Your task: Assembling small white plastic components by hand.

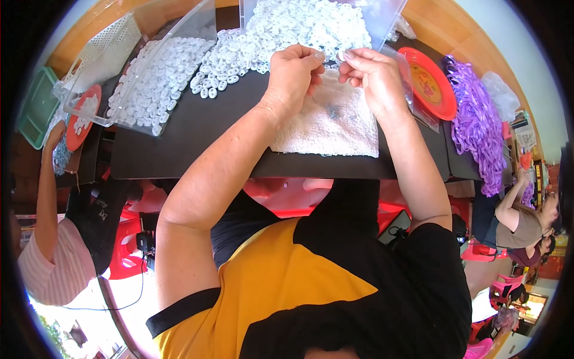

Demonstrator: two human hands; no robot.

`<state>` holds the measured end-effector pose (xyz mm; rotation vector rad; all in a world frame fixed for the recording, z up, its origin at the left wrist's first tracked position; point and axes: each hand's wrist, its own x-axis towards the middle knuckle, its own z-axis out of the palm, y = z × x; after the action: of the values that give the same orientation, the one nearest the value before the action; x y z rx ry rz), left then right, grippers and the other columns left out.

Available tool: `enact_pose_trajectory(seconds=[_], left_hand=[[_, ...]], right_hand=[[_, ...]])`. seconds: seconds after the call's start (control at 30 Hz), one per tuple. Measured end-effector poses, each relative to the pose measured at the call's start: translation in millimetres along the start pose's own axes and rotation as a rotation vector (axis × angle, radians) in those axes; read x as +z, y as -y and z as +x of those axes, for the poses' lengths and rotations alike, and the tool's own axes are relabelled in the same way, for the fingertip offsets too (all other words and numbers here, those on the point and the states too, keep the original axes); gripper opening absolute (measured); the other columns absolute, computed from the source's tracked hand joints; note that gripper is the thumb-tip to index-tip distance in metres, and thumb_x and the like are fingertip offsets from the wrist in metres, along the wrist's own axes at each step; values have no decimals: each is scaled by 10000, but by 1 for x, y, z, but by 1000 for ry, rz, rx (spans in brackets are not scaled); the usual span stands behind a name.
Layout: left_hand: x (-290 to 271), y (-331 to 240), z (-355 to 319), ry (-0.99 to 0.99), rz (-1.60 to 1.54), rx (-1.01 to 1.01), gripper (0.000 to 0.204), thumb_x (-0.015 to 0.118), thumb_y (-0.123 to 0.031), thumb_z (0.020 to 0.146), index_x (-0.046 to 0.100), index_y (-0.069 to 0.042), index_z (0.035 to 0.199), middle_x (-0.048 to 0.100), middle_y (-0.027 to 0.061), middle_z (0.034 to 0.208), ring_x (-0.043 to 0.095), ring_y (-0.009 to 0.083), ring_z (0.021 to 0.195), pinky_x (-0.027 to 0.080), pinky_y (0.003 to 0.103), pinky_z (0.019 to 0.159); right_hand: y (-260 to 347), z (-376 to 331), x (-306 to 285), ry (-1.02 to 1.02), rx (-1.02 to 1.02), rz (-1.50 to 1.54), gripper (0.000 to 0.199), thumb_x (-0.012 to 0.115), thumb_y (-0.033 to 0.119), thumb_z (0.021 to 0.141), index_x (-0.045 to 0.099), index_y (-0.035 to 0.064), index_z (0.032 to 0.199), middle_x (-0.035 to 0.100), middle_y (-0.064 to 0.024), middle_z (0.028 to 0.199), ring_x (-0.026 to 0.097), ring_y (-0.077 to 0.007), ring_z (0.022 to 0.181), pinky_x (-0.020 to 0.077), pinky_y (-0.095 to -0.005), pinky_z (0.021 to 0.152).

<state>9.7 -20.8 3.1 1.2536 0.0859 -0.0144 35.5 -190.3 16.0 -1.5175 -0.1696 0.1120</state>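
Both of my hands are raised over the far end of a white terry towel on the dark table. My right hand pinches a small white plastic piece between thumb and fingertips. Close to its left, my left hand is closed in a pinch, thumb against forefinger; whatever it holds is too small to name. A few tiny bluish bits lie on the towel. Just beyond my hands is a large heap of small white oval plastic pieces with holes, partly inside a clear bin.
At left, a clear bin lies tipped with more white pieces; a white basket and green tray stand beyond. At right are a red plate and purple ribbon-like strands. Other people sit at both sides; one's hand reaches toward an orange-red plate.
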Motion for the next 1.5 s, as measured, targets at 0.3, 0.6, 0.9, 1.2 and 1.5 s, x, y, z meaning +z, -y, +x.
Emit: enact_pose_trajectory(seconds=[0.3, 0.6, 0.9, 1.2, 1.5], left_hand=[[4, 1, -2, 11, -3, 17, 120, 631, -107, 882, 617, 7, 915, 592, 43, 727, 519, 105, 570, 399, 241, 457], [4, 4, -3, 53, -4, 49, 98, 609, -92, 899, 608, 5, 914, 593, 43, 732, 517, 103, 571, 396, 239, 460], [2, -5, -4, 246, -90, 99, 186, 631, -75, 894, 611, 21, 1052, 610, 53, 793, 537, 119, 604, 424, 239, 510], [4, -8, -9, 296, 34, 211, 215, 713, 35, 789, 646, 34, 994, 688, 104, 799, 594, 116, 581, 432, 220, 451], [4, -8, -10, 286, 108, 288, 223, 769, -20, 759, 636, 17, 934, 666, 75, 790, 585, 100, 615, 434, 215, 469]], right_hand=[[-3, -4, 7, -12, -69, -6, 165, 682, 176, 848, 695, 20, 898, 663, -52, 733, 604, -115, 615, 391, -214, 588], [-4, -8, 14, 13, -137, -85, 147, 664, 169, 865, 687, 24, 872, 645, -31, 699, 586, -103, 606, 395, -219, 593], [6, -2, -6, 147, -91, 4, 151, 654, 165, 871, 674, 15, 876, 627, -31, 686, 598, -114, 606, 404, -217, 582], [11, -4, -18, 300, -11, 12, 175, 635, 175, 891, 666, 4, 874, 624, -39, 672, 599, -122, 573, 390, -204, 535], [8, -11, -11, 305, 18, 130, 192, 629, 182, 903, 648, -1, 850, 593, -37, 642, 590, -138, 550, 377, -214, 517]])
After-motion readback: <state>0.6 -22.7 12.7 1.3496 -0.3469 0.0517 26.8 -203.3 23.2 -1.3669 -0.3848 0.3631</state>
